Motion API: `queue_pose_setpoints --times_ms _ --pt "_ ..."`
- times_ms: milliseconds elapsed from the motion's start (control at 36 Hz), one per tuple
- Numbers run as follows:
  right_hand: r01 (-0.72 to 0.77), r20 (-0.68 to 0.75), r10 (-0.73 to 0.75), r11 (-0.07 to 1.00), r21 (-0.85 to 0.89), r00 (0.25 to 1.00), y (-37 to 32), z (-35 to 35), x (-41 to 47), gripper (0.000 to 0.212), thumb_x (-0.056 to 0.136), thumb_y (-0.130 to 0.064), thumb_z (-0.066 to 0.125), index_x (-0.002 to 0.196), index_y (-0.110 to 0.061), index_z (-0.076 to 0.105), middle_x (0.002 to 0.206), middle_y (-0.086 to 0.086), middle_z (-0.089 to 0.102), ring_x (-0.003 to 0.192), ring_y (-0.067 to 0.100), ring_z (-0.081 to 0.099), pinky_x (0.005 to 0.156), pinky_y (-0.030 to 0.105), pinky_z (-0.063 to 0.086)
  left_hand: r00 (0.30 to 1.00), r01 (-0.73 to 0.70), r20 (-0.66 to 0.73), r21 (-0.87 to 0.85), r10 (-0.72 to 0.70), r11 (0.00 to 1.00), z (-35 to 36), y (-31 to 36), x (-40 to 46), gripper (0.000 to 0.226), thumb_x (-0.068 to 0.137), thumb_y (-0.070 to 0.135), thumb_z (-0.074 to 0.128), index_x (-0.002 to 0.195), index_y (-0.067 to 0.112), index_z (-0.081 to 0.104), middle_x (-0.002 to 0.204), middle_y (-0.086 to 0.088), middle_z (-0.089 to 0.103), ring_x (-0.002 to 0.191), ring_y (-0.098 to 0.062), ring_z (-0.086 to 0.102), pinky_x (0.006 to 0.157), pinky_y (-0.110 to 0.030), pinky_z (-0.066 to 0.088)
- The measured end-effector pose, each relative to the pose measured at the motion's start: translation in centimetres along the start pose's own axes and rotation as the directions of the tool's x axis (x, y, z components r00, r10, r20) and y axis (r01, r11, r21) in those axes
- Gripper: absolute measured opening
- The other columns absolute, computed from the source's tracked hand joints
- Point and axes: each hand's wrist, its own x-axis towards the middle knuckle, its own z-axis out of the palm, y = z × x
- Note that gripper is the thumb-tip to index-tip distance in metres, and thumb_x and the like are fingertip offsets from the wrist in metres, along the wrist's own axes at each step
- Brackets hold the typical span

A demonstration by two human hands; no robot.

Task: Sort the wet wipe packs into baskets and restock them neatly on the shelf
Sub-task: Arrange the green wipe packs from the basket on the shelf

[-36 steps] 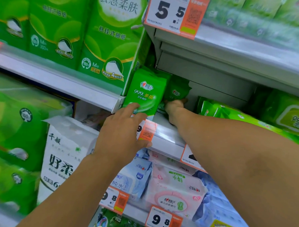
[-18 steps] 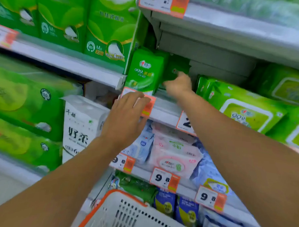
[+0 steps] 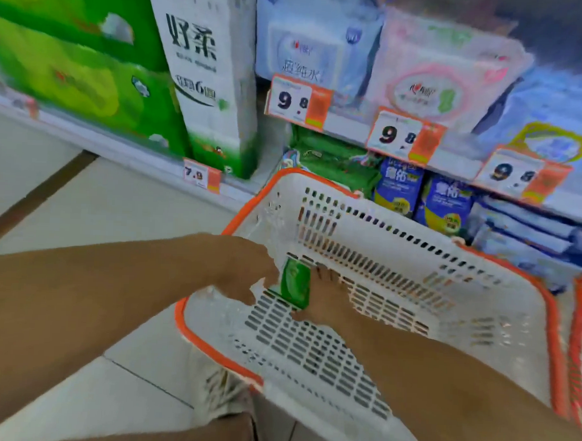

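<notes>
In the lower middle of the frame a small green wipe pack [image 3: 295, 285] stands upright inside the white basket [image 3: 413, 292], its long axis running up the picture, held between both hands. The left hand [image 3: 247, 271] sits against its left edge, the right hand [image 3: 326, 298] against its right; both seem to pinch it (blur hides the fingertips). The pack looks soft, glossy film; the basket is stiff slotted plastic with an orange rim. Neither hand is clearly nearer.
</notes>
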Motion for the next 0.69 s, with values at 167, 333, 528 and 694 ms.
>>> queue_pose_setpoints --times_ms 167,333,528,694 --pt "0.071 0.015 -0.073 0.993 0.099 0.997 1.1 -2.9 -1.8 0.072 0.055 -0.047 0.086 0.114 -0.024 0.052 0.121 0.006 0.047 0.118 0.032 0.049 0.094 0.041 0.05 0.989 0.09 -0.106 -0.142 -0.105 0.986 -3.8 -0.6 0.7 0.058 0.09 0.052 0.064 0.139 0.027 0.045 0.136 0.001 0.051 0.121 -0.019 0.047 0.096 -0.03 0.038" --pt "0.566 -0.119 -0.585 0.809 -0.16 0.802 0.3 -19.8 -8.1 0.075 0.063 -0.036 0.088 0.129 -0.019 0.056 0.123 0.004 0.046 0.112 0.02 0.043 0.09 0.031 0.039 0.979 0.156 -0.038 -0.496 -0.201 0.854 -10.9 0.6 -0.8 0.113 0.069 0.059 0.081 0.155 0.031 0.015 0.159 0.002 0.027 0.141 -0.024 0.036 0.113 -0.046 0.038" --pt "0.647 -0.601 -0.53 0.762 -0.028 0.598 -1.3 -38.9 -20.4 0.108 0.06 -0.011 0.082 0.153 -0.028 0.028 0.162 -0.001 0.018 0.149 0.018 0.022 0.116 0.039 0.033 0.883 -0.433 -0.464 -0.862 -0.068 0.264 -20.8 4.4 -8.8 0.038 0.086 -0.002 0.068 0.118 0.017 0.065 0.115 0.004 0.074 0.104 -0.009 0.069 0.083 -0.019 0.055" --pt "0.586 -0.501 -0.306 0.464 0.664 0.81 -0.1 -44.0 -26.4 0.052 0.074 -0.041 0.076 0.122 -0.037 0.059 0.107 -0.009 0.076 0.091 0.01 0.073 0.068 0.028 0.058 0.581 -0.753 -0.801 -0.596 -0.144 0.278 -27.0 9.4 -13.5 0.038 0.09 0.002 0.066 0.126 0.013 0.062 0.12 -0.001 0.072 0.111 -0.014 0.068 0.091 -0.025 0.055"
